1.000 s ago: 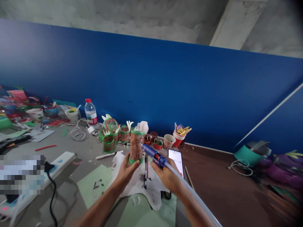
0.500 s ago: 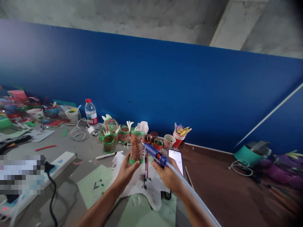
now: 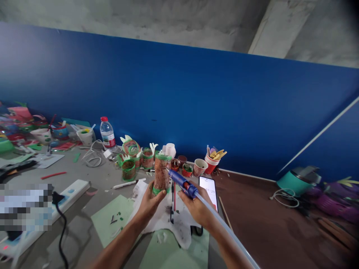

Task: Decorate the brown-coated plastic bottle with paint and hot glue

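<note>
Above white sheet (image 3: pixel 183 234) | left hand (image 3: pixel 152 198) – clasped low round brown cylinder (image 3: pixel 162 172) | right hand (image 3: pixel 198 203) – clasping tilted glue gun (image 3: pixel 181 182)

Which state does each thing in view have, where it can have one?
Left hand: gripping the cylinder
Right hand: gripping the glue gun
Cylinder: held, nearly upright
Glue gun: held, tip near the cylinder, contact unclear
Bottle: upright, capped
Phone: screen lit
Power strip: red light on
Red cup: upright, holding cutlery

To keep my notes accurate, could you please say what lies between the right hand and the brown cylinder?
In the head view, the blue glue gun lies there, its tip toward the brown cylinder.
</note>
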`<state>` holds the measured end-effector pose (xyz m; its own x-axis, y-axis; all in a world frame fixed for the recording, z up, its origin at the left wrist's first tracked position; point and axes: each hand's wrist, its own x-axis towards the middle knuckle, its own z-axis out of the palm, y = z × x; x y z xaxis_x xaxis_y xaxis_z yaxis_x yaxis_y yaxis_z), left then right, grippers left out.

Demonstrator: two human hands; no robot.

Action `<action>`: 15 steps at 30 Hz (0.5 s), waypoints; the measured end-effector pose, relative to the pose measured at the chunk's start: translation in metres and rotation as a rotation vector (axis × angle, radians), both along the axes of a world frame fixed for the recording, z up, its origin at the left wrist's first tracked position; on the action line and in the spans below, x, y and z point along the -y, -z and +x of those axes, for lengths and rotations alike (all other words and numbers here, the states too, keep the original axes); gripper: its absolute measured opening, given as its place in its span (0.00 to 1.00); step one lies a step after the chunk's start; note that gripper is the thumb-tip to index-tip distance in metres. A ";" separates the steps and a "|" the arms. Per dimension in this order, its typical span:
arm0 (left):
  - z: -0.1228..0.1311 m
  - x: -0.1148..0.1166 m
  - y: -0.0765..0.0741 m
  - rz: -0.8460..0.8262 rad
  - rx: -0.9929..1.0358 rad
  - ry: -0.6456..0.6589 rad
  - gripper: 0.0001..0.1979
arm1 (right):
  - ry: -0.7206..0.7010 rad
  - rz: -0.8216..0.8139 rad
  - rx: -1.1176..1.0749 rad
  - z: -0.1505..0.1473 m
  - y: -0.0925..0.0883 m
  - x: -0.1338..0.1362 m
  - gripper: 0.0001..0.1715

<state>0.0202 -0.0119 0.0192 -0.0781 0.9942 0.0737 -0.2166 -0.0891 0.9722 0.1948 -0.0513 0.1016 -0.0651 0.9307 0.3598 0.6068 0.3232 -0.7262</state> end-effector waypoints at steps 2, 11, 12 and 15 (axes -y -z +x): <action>0.000 0.001 -0.001 -0.001 0.004 0.006 0.36 | -0.004 0.007 0.006 0.001 0.002 0.000 0.07; 0.000 0.003 -0.007 0.033 -0.070 -0.001 0.34 | -0.073 0.039 -0.032 0.000 -0.003 0.006 0.05; 0.000 0.003 -0.007 0.041 -0.075 0.002 0.34 | -0.082 0.033 -0.037 -0.001 -0.004 0.007 0.05; 0.000 0.002 -0.005 0.054 -0.069 0.007 0.32 | -0.088 0.002 -0.041 -0.004 -0.007 0.007 0.06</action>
<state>0.0203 -0.0137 0.0246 -0.0637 0.9891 0.1324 -0.1498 -0.1406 0.9787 0.1911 -0.0588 0.1089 -0.1315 0.9212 0.3661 0.5460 0.3756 -0.7489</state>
